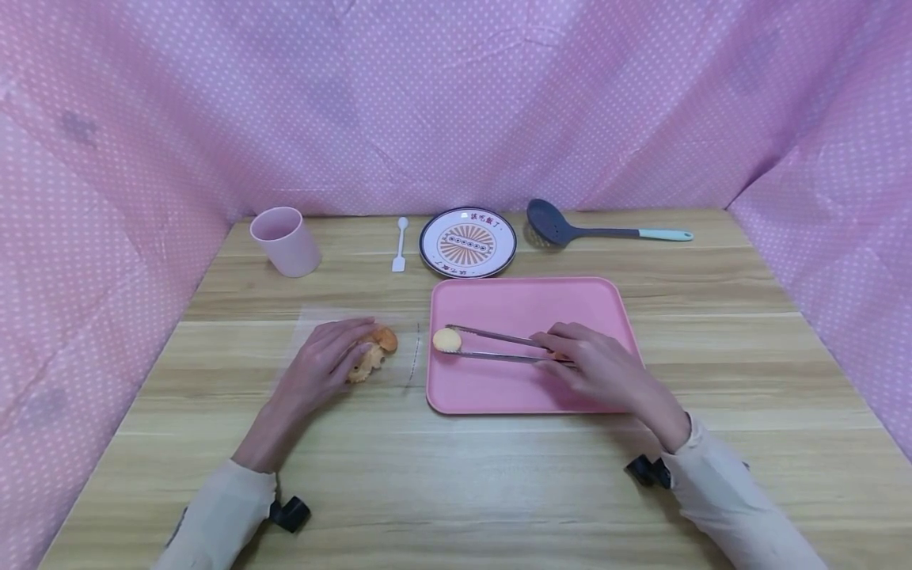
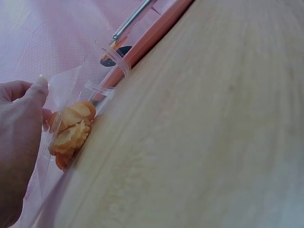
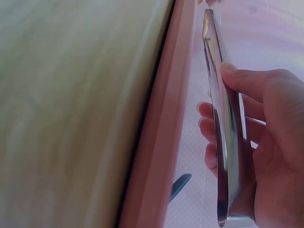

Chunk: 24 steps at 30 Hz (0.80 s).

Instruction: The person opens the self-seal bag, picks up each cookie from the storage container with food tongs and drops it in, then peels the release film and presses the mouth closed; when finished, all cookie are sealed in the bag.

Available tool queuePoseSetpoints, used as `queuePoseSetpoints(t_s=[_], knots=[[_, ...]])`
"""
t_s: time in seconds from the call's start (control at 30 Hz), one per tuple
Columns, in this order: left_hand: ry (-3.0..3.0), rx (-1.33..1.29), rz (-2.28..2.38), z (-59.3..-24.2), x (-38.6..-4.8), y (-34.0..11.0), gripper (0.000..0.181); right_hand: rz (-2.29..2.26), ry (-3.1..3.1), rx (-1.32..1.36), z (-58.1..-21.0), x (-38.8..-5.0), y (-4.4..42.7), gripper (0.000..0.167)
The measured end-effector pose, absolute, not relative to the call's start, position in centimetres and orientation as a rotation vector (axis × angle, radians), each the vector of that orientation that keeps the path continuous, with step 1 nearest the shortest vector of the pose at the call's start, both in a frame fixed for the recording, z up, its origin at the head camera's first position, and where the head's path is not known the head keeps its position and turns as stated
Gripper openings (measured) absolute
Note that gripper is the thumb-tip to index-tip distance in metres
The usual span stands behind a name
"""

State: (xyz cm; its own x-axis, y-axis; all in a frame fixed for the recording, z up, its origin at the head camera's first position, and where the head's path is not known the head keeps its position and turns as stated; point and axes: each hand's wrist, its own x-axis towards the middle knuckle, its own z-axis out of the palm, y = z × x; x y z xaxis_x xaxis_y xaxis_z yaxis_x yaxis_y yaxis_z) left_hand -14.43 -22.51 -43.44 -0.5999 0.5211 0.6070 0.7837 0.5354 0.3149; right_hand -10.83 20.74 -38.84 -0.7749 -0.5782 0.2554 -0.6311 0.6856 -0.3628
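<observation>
My left hand [image 1: 324, 356] pinches the film of a clear plastic bag [image 2: 71, 78] lying flat at the left. Inside the bag are several cookies [image 2: 73, 135], golden and ridged, partly covered by the hand in the head view. My right hand [image 1: 591, 364] grips metal tongs [image 1: 495, 357], fingers on one arm and thumb on the other. Between the tongs' tips sits a round pale cookie [image 1: 446, 340], over the left end of the pink tray [image 1: 513, 396]. An orange-brown piece [image 1: 559, 357] shows beside the right fingers, mostly hidden.
Along the back of the wooden table [image 1: 456, 491] stand a pink cup [image 1: 295, 249], a small white spoon [image 1: 400, 245], a patterned plate [image 1: 467, 265] and a dark slotted skimmer [image 1: 552, 223] with a light green handle end. Pink dotted cloth [image 1: 456, 103] hangs around the table.
</observation>
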Motion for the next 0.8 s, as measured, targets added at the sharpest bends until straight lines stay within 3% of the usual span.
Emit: queuePoseSetpoints(t_s=[0.8], knots=[[-2.318,-1.071,-0.806,-43.4,-14.5,-22.5,0.03,0.657,-2.755,1.088,-38.7,-12.0,15.7,0.03]])
